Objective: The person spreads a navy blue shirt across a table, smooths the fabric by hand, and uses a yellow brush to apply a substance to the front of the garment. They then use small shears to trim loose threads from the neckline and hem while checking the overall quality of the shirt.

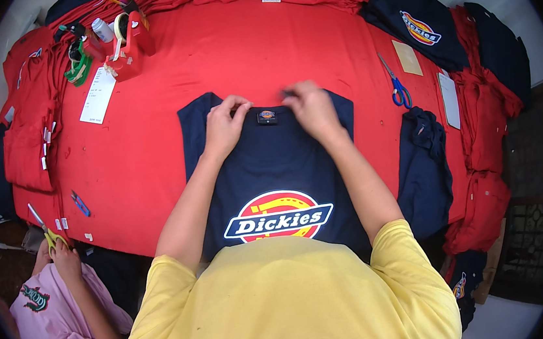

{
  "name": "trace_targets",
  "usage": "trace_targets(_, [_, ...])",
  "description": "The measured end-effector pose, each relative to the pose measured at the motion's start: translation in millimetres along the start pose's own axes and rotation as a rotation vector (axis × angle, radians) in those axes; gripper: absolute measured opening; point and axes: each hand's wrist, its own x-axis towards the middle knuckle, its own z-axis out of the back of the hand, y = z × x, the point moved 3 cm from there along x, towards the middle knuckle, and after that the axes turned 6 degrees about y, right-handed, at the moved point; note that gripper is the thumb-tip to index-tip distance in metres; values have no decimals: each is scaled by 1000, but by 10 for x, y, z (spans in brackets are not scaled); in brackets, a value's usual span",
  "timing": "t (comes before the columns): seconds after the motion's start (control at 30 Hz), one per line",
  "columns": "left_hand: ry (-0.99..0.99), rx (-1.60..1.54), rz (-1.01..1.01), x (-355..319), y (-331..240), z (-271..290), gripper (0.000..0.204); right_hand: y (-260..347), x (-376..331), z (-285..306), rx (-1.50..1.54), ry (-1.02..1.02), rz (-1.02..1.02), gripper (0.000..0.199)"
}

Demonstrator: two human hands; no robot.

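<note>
A navy T-shirt (271,163) with a round red, yellow and white chest print lies flat on the red-covered table (208,58), collar away from me. My left hand (224,123) pinches the collar edge just left of the small neck label (267,115). My right hand (311,108) grips the collar and shoulder edge to the right of that label. Both hands rest on the fabric, fingers curled into it.
Blue-handled scissors (397,85) lie right of the shirt, beside a crumpled navy garment (422,161). A red tape dispenser (125,43) and a white paper slip (97,95) sit at the back left. Folded red and navy shirts line the edges. Another person's hand with yellow scissors (52,237) is at lower left.
</note>
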Motion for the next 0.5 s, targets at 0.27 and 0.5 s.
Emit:
trace_targets(0.27, [276,623,-307,-39,-145,47,10,-1410,145,760,-603,-213,-452,27])
trace_targets(0.5, [-45,835,-184,-59,199,680,31,-588,-443,248,-142,-15,-5,28])
